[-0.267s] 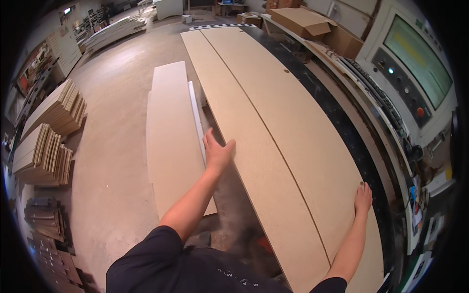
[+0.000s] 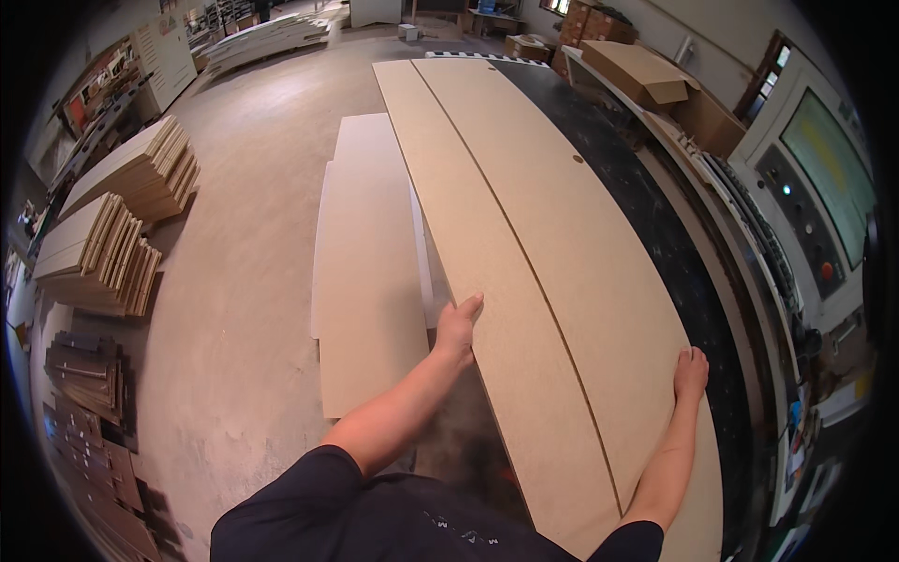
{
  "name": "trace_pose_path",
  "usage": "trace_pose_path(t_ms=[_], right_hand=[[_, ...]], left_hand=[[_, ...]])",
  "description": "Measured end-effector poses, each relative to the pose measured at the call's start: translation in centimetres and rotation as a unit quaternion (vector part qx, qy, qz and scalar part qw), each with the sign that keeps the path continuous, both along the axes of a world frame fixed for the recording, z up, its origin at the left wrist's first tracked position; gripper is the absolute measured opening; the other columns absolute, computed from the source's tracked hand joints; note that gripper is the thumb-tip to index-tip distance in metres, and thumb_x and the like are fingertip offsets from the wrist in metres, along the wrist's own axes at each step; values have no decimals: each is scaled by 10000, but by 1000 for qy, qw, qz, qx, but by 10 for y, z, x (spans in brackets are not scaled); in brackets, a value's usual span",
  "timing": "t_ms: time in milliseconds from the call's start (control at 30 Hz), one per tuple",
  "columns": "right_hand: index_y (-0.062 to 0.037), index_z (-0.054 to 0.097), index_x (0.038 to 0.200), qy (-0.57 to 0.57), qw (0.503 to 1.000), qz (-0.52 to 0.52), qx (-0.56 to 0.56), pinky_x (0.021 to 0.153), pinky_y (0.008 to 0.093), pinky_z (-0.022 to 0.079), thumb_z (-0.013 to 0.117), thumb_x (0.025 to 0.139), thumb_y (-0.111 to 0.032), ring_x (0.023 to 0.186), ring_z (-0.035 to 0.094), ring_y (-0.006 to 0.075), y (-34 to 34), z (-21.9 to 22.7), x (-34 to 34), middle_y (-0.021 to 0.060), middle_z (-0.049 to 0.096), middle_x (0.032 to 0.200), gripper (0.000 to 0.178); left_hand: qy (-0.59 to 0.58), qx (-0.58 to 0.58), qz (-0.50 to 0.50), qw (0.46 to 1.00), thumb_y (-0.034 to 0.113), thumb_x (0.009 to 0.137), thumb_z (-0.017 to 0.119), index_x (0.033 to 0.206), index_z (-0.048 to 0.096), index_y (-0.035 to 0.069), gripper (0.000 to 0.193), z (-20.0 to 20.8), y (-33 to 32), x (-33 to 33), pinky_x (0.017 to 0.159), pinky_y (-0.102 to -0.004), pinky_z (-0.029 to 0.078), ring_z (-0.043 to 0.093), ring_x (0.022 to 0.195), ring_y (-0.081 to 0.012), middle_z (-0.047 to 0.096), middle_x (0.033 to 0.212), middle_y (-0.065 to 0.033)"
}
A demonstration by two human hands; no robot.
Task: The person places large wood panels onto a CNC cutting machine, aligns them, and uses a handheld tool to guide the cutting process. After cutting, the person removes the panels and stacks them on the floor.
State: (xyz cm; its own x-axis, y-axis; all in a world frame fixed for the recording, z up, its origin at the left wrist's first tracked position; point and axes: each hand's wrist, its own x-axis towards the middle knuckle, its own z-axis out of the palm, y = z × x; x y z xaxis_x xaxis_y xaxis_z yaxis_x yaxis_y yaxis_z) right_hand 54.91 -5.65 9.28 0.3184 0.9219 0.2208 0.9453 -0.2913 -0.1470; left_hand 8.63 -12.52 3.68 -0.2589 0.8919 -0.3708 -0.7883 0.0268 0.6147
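A long pale wooden panel [image 2: 599, 309] with a dark lengthwise groove and small round holes along its right edge lies on a black machine bed [image 2: 637, 187]. Its left edge juts out past the bed. My left hand [image 2: 459, 328] grips that left edge, thumb on top and the other fingers hidden below. On the right edge, my right hand [image 2: 691, 375] holds the panel with its fingers bent over the rim. Lower down to the left, a stack of pale boards [image 2: 370, 262] rests beside the panel.
At the left stand stacks of wooden boards [image 2: 89, 239] and dark brown panels [image 2: 84, 375]. A control console [image 2: 815, 187] with a screen and red button stands right. Cardboard boxes [image 2: 646, 75] sit on the bench behind the bed. Concrete floor [image 2: 234, 309] lies between the stacks.
My left hand, whose fingers were spread beside the left edge, has closed on it. My right hand stays at the right edge. The whole view has shifted slightly.
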Motion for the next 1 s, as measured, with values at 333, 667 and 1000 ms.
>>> trace_pose_path(t_ms=[333, 667, 1000], right_hand=[[-12, 639, 1038, -19, 997, 44, 53, 922, 456, 422, 424, 948, -302, 1018, 545, 402, 29, -7, -19, 217, 620, 1055, 372], [57, 655, 1067, 90, 992, -33, -79, 952, 477, 427, 344, 974, -455, 1112, 552, 444, 61, 40, -13, 290, 613, 1130, 606], [131, 585, 1143, 201, 971, 49, -118, 973, 438, 420, 329, 978, -508, 1170, 539, 419, 97, -9, 15, 310, 594, 1172, 708]], left_hand=[[58, 55, 23, 997, 160, 929, 587, 1176, 519, -27, 317, -7, -10, -30, 852, -355, 490, 597, 992, -191, 613, 1135, -111], [6, 80, 1, 997, 156, 936, 561, 1227, 492, -1, 338, -37, -9, -33, 879, -381, 507, 595, 1025, -218, 602, 1151, -109], [50, -22, 55, 997, 176, 923, 599, 1112, 542, 5, 261, 14, -34, -35, 825, -364, 517, 612, 941, -186, 635, 1042, -92]])
